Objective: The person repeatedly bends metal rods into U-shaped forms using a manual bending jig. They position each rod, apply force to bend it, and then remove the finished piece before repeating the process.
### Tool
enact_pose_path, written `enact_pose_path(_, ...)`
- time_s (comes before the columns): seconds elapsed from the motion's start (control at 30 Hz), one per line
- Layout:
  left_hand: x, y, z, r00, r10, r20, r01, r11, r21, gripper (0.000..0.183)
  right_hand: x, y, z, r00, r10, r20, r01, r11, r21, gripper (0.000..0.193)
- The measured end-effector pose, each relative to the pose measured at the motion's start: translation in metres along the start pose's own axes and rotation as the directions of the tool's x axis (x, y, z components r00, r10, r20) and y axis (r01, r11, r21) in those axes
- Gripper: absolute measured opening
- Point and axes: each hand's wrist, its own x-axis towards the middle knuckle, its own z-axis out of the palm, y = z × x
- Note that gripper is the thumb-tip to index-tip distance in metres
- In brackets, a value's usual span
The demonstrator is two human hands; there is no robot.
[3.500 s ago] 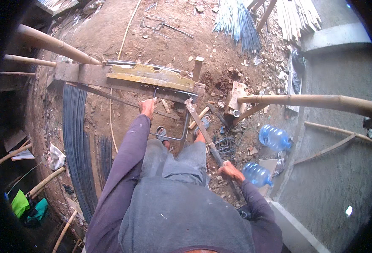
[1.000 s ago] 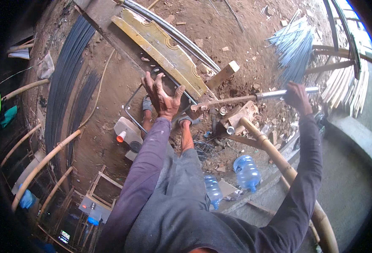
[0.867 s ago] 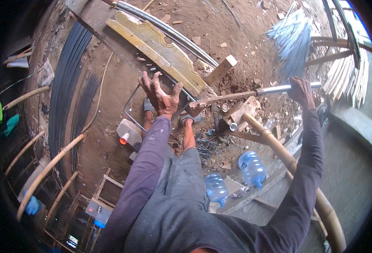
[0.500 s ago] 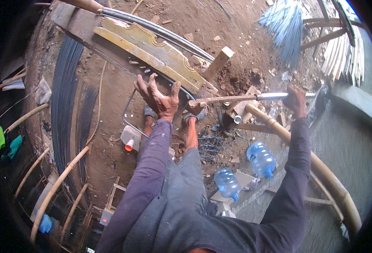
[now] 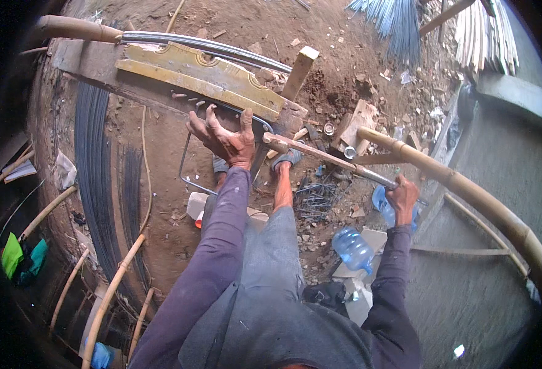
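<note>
My right hand (image 5: pixel 403 195) is closed around the silvery pipe handle of a rebar bending lever (image 5: pixel 317 151). The lever slants up and left, its rusty head meeting a thin steel rod (image 5: pixel 265 122) at the end of a wooden beam (image 5: pixel 289 123). This rod runs along the beam's near side and has a bent part hanging below it, left of my left forearm. My left hand (image 5: pixel 231 142) is palm up beside the rod, fingers apart and thumb raised. Whether it touches the rod I cannot tell. Several small pegs (image 5: pixel 192 99) stick up from the beam beyond my fingers.
A yellow carved board (image 5: pixel 203 77) lies on the beam. Long dark rods (image 5: pixel 91 166) lie at left, cut grey rods (image 5: pixel 403 31) at far right. A bamboo pole (image 5: pixel 455 178) crosses the right side. Blue water bottles (image 5: pixel 352 248) lie near my right arm.
My right hand has pulled the lever's handle nearer and left, so the lever now slants instead of lying almost level. My left hand keeps its spread pose. The view has shifted.
</note>
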Motion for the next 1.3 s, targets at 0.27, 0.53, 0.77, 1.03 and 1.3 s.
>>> enact_pose_path(0.27,-0.001,0.000,0.002,1.000,0.010,-0.025,-0.010,1.000,-0.003,0.087,-0.110,-0.065,0.029,0.960,0.247,0.128,-0.263,0.957,0.126,0.026)
enact_pose_path(0.53,-0.003,-0.007,0.007,0.994,0.078,-0.077,-0.076,0.996,0.036,0.089,-0.209,-0.162,0.032,0.849,0.487,0.206,-0.524,0.829,0.197,0.020)
enact_pose_path(0.77,-0.002,0.006,-0.005,0.999,-0.017,-0.048,0.017,1.000,0.008,0.092,-0.238,-0.204,0.032,0.787,0.593,0.172,-0.617,0.749,0.241,0.021)
enact_pose_path(1.03,0.011,-0.003,-0.046,0.960,-0.072,0.269,0.084,0.996,-0.033,0.089,-0.250,-0.134,-0.010,0.927,0.287,-0.243,-0.243,0.950,0.194,0.023)
enact_pose_path(1.3,0.104,-0.124,-0.087,0.471,0.075,0.879,0.052,0.992,-0.113,0.035,-0.338,-0.177,-0.009,0.696,0.601,-0.392,-0.351,0.762,0.544,0.033)
